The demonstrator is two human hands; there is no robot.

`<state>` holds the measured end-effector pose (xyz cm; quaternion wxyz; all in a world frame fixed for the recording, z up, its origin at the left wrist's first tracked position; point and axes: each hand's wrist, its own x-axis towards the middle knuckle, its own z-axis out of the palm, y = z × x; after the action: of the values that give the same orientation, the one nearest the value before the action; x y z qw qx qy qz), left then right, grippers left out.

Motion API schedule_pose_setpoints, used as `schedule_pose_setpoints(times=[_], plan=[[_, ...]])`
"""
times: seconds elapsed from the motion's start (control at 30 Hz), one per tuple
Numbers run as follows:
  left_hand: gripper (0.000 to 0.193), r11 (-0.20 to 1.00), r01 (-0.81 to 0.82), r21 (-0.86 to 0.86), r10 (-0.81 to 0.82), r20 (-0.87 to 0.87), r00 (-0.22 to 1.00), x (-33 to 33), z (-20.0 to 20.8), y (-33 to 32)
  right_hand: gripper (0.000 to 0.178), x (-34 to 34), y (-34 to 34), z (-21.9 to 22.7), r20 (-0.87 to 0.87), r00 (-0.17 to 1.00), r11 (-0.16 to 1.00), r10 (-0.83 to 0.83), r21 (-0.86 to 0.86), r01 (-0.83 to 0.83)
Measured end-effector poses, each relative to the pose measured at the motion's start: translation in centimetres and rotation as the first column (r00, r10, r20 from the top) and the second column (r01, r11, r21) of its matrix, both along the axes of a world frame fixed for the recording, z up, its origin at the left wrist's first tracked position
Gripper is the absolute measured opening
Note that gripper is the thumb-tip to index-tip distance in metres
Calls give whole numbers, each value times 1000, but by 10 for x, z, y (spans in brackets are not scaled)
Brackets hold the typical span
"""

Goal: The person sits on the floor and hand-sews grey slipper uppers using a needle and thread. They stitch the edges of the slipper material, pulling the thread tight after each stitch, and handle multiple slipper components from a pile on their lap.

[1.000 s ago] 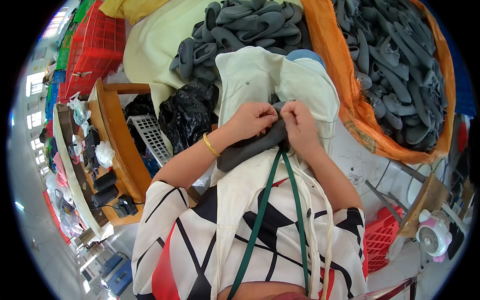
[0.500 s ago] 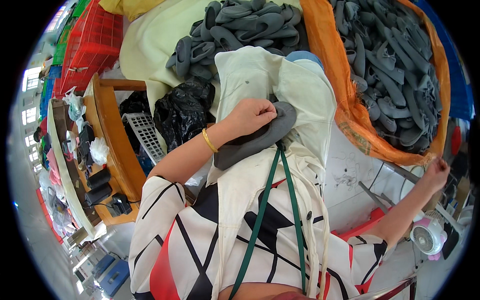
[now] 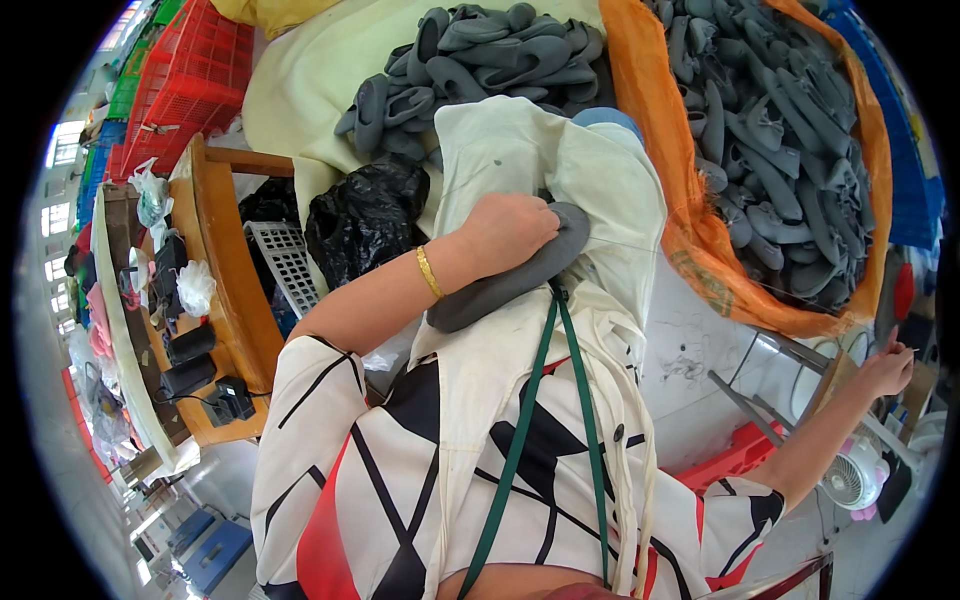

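Observation:
A dark grey slip-on shoe (image 3: 520, 285) lies across my lap on the cream apron (image 3: 490, 140). My left hand (image 3: 508, 232), with a gold bracelet on its wrist, is closed over the shoe's upper edge and grips it. From the shoe a faint thin thread (image 3: 625, 244) runs off to the right. Far out at the right, my right hand (image 3: 886, 370) is raised with its fingers pinched together and one finger pointing up. A tiny pale tip shows at those fingers, too small to name.
Beyond my knees, grey shoes (image 3: 480, 60) lie heaped on a pale cloth (image 3: 290, 100). An orange sack (image 3: 650, 130) full of similar shoes stands at the right. At left are a wooden table (image 3: 225, 300), a black plastic bag (image 3: 365, 215) and red crates (image 3: 190, 80). A small fan (image 3: 855, 475) stands below my right hand.
My right hand has moved slightly farther out to the right and a little lower. My left hand has turned over the shoe, still gripping it and covering more of its opening.

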<state>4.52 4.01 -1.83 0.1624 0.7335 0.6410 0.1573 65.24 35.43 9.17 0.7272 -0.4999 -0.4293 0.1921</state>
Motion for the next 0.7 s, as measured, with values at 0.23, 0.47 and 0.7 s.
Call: schedule_pose_setpoints(times=[0.23,0.47,0.7], plan=[[6,973,105,205,-87,-96,992,-3,-7,3,17,48,12,63,328,939,994,-105,66,88],[10,992,-116,39,97,319,943,-7,-19,4,17,20,10,40,624,781,998,-7,-46,46],[13,964,-222,-149,267,533,802,-16,-39,-1,15,-315,-138,-76,671,190,608,717,-469,-640]])
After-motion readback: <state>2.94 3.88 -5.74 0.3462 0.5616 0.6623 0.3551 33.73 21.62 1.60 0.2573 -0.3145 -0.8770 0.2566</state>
